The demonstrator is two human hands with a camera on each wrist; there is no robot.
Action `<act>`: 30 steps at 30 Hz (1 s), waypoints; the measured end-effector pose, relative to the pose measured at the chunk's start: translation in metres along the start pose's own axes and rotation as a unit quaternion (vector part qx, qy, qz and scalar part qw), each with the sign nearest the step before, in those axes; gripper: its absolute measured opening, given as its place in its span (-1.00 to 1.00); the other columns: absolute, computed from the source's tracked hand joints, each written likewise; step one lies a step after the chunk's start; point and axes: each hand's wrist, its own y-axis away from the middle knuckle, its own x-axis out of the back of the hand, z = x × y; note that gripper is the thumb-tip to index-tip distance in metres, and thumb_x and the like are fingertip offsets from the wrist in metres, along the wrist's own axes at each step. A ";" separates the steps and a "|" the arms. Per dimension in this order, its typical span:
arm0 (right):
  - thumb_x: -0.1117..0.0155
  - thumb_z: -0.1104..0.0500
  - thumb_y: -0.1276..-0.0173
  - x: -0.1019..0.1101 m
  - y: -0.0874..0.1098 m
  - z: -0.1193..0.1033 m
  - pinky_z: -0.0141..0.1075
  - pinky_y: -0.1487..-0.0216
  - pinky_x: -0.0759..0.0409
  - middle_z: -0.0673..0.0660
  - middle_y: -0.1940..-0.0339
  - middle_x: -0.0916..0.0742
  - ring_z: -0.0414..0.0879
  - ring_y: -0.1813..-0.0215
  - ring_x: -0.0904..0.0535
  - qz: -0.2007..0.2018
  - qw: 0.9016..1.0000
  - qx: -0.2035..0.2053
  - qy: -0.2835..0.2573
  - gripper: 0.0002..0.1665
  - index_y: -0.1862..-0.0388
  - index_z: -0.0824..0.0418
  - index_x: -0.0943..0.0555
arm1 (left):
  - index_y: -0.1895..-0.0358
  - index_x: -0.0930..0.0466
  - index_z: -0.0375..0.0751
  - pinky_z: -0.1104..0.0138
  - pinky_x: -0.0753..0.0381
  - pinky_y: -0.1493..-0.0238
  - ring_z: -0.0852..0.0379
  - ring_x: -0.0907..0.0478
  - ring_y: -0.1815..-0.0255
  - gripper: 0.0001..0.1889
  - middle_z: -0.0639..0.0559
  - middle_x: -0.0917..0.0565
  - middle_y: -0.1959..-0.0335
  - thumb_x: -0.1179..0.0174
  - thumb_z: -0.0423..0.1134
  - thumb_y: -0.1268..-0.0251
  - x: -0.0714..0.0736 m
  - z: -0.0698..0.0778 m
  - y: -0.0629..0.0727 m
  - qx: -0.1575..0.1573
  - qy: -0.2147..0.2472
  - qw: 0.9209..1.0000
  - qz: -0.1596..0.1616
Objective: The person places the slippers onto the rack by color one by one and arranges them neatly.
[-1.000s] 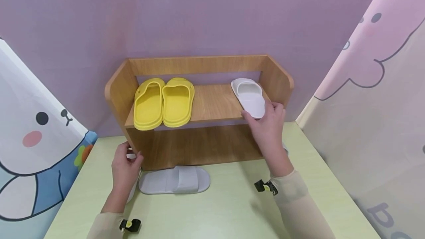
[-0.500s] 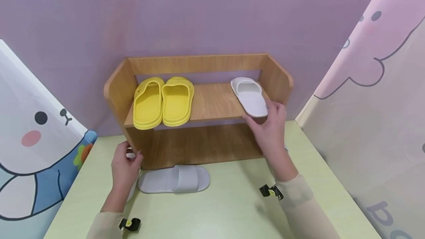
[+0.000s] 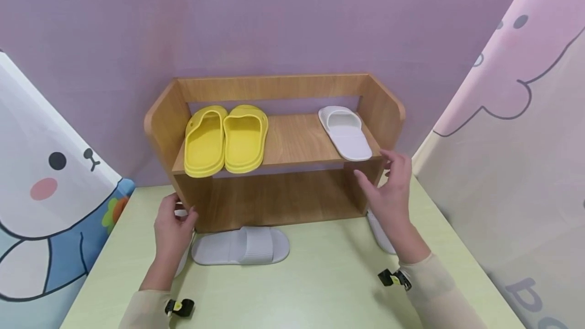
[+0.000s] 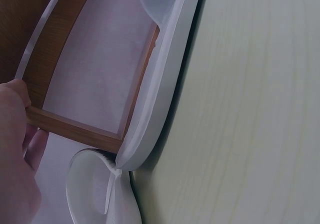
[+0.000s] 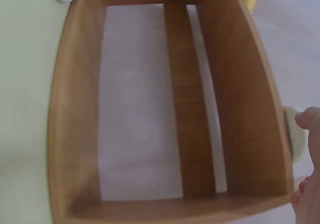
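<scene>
On the top board of a wooden shoe rack [image 3: 297, 138] lies a white slipper [image 3: 346, 133], close to the right side panel. My right hand [image 3: 388, 189] is just in front of it, thumb and fingers spread apart and holding nothing. In the right wrist view that slipper [image 5: 296, 136] shows at the board's edge, close to my thumb. At the lower left, my left hand [image 3: 172, 227] grips the front edge of the rack's left side panel between thumb and fingers. A pair of yellow clogs [image 3: 224, 141] stands on the left of the top board.
A grey slide slipper [image 3: 239, 246] lies sideways before the rack on the pale table [image 3: 292, 293]. Another light slipper [image 3: 380, 232] is by the rack's right foot, partly behind my right wrist. A white slipper [image 3: 184, 258] is mostly hidden by my left hand.
My right hand has let go of the white slipper and moved right and slightly down, its fingers spreading. The slipper's toe end has shifted slightly right. My left hand stays in place.
</scene>
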 end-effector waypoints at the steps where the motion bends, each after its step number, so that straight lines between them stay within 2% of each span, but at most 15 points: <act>1: -0.72 0.31 -0.24 0.002 0.002 0.003 -0.24 -0.09 -0.42 0.44 -0.17 -0.53 0.28 -0.10 -0.47 0.001 1.000 0.003 0.000 -0.19 -0.37 0.45 -0.49 | -0.41 -0.47 -0.29 0.74 -0.45 0.14 -0.14 -0.67 -0.09 -0.49 -0.19 -0.61 -0.21 -0.36 -0.42 -0.46 0.000 0.000 0.000 0.002 -0.002 1.000 -0.001; 4: -0.68 0.33 -0.25 0.006 0.006 0.012 -0.22 -0.07 -0.41 0.45 -0.14 -0.54 0.26 -0.07 -0.46 0.002 1.000 0.003 -0.009 -0.25 -0.33 0.47 -0.51 | -0.42 -0.47 -0.29 0.73 -0.45 0.13 -0.15 -0.67 -0.10 -0.49 -0.20 -0.60 -0.22 -0.36 -0.42 -0.47 0.001 0.000 0.000 0.005 -0.003 1.000 -0.002; 10: -0.63 0.39 -0.25 0.011 0.017 0.024 -0.22 -0.04 -0.44 0.43 -0.15 -0.58 0.25 -0.05 -0.51 0.005 0.999 -0.025 -0.023 -0.30 -0.32 0.49 -0.51 | -0.42 -0.47 -0.27 0.74 -0.45 0.14 -0.15 -0.68 -0.09 -0.49 -0.19 -0.61 -0.21 -0.37 -0.40 -0.47 0.000 -0.002 0.000 0.003 -0.002 1.000 -0.003; 14: -0.58 0.42 -0.28 0.012 0.026 0.032 -0.23 -0.06 -0.45 0.45 -0.17 -0.56 0.24 -0.09 -0.53 0.005 0.997 -0.063 -0.036 -0.30 -0.33 0.50 -0.47 | -0.42 -0.46 -0.27 0.75 -0.44 0.14 -0.15 -0.68 -0.09 -0.49 -0.19 -0.60 -0.21 -0.36 -0.40 -0.48 -0.001 -0.002 0.000 0.001 -0.001 1.000 -0.004; 19: -0.53 0.45 -0.36 0.011 0.034 0.042 -0.15 -0.15 -0.53 0.43 -0.27 -0.57 0.21 -0.21 -0.58 -0.014 0.991 -0.125 -0.054 -0.28 -0.42 0.51 -0.41 | -0.42 -0.46 -0.28 0.76 -0.44 0.15 -0.16 -0.68 -0.09 -0.49 -0.19 -0.60 -0.20 -0.35 -0.42 -0.48 -0.001 -0.003 0.000 -0.002 -0.004 1.000 -0.003; 24: -0.48 0.42 -0.44 0.009 0.041 0.049 -0.27 -0.20 -0.56 0.35 -0.36 -0.59 0.17 -0.30 -0.59 -0.032 0.984 -0.166 -0.058 -0.27 -0.51 0.43 -0.40 | -0.44 -0.45 -0.27 0.75 -0.46 0.14 -0.16 -0.68 -0.11 -0.48 -0.19 -0.60 -0.22 -0.35 -0.41 -0.49 0.000 -0.003 0.001 0.001 -0.004 1.000 -0.007; 30: -0.44 0.40 -0.50 0.004 0.045 0.059 -0.09 -0.22 -0.65 0.33 -0.33 -0.63 0.23 -0.31 -0.61 -0.050 0.980 -0.179 -0.072 -0.29 -0.56 0.38 -0.41 | -0.45 -0.45 -0.24 0.73 -0.46 0.12 -0.14 -0.67 -0.13 -0.47 -0.17 -0.59 -0.24 -0.35 -0.38 -0.51 0.001 -0.003 0.001 0.006 -0.008 1.000 -0.011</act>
